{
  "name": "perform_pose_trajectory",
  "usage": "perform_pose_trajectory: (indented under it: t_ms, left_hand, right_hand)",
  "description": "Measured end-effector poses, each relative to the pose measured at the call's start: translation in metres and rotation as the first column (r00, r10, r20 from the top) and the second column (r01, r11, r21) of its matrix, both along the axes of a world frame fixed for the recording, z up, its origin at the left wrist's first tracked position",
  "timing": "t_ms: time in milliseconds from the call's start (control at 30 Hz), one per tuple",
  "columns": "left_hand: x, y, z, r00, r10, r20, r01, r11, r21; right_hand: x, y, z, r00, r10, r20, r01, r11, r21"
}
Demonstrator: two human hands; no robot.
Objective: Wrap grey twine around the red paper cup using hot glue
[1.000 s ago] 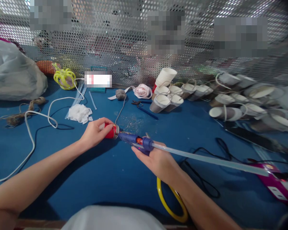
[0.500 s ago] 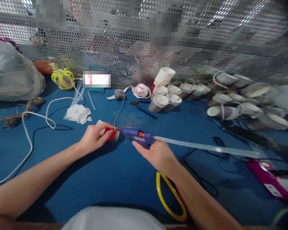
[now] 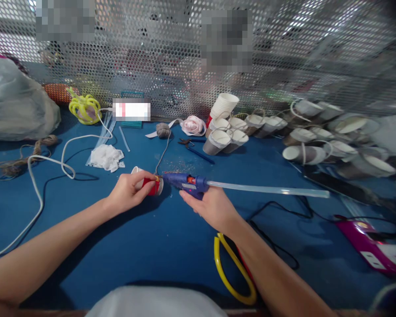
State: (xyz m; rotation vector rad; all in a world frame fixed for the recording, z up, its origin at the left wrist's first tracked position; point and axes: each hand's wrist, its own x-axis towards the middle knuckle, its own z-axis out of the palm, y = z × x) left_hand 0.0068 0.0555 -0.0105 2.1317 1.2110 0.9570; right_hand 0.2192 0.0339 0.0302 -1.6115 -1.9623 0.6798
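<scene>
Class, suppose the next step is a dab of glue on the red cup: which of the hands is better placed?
Probably the right hand: it holds the blue glue gun, tip toward the red cup. The left hand is occupied gripping that cup.

Stretches as a flat blue tabletop (image 3: 135, 264). Carries a translucent plastic bag (image 3: 20, 97) at far left, a frayed brown twine bundle (image 3: 11, 167) nearer. Bears a crumpled white tissue wad (image 3: 107, 157) left of centre, a round grey yarn ball (image 3: 163, 130) and blue-handled pliers (image 3: 200, 155) at far centre. Supports grey-sided white paper cups (image 3: 312, 155) at far right, a flat purple box (image 3: 356, 235) nearer.
</scene>
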Motion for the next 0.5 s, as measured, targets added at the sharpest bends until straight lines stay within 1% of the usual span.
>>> perform_pose_trajectory:
  t_ms: [100,233,400,500]
  left_hand:
    - [0.0002,0.0001,0.0003,1.0,-0.022,0.002,0.022,1.0,0.007]
    - [-0.0002,0.0009,-0.0011,0.999,-0.04,0.005,0.04,0.999,0.019]
    - [-0.0011,0.0018,-0.0023,1.0,0.007,0.006,-0.007,1.0,0.006]
    - [-0.0006,0.0016,-0.0006,1.0,0.011,0.02,-0.01,1.0,-0.018]
  right_hand:
    - [-0.0013,0.001,0.0006,0.999,0.012,0.035,-0.011,1.0,-0.023]
    - [-0.0009,0.0005,0.0007,0.999,0.029,0.04,-0.029,1.0,0.0]
    - [0.0016,-0.0051,0.0013,0.997,0.008,0.071,-0.009,1.0,0.006]
    - [0.0027,-0.0082,0.0015,0.995,0.007,0.103,-0.008,1.0,0.007]
